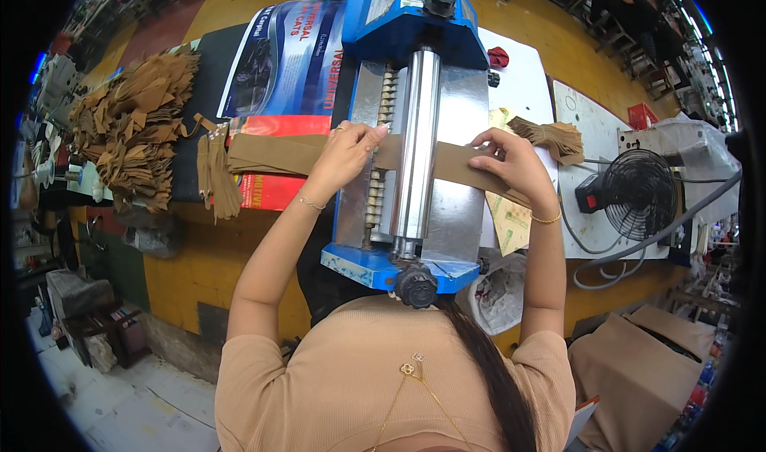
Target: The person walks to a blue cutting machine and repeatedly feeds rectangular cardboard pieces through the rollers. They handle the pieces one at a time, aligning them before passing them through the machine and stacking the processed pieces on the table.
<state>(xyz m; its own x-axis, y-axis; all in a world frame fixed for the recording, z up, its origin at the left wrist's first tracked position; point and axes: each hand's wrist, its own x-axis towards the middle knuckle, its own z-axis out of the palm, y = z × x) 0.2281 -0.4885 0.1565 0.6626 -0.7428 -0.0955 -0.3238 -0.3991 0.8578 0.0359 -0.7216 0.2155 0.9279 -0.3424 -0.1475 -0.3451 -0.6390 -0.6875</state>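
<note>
With the steel roller (417, 145) of the blue machine (461, 101) as the centre of your clock and twelve pointing away from you, the brown strip (459, 166) lies across the machine from nine to three, passing beneath the roller. Your left hand (351, 153) rests at nine o'clock on the strip, its fingers bunched close together with the tips near the roller; whether they pinch the fabric, you cannot tell from here. Your right hand (512, 163) is at three, thumb and forefinger apart in a loose curve over the strip. Farther out at nine, the strip's tail lies over a red package (275, 190), next to a bundle of brown strips (215, 173) and, beyond it, a large heap of brown pieces (136, 125). A blue package (283, 53) lies at ten. A yellowish patterned sheet (509, 222) sits at four, a smaller brown bundle (552, 138) at three, and a black fan (640, 193) between three and four. One black knob (416, 284) stands at six, nearest your body.
</note>
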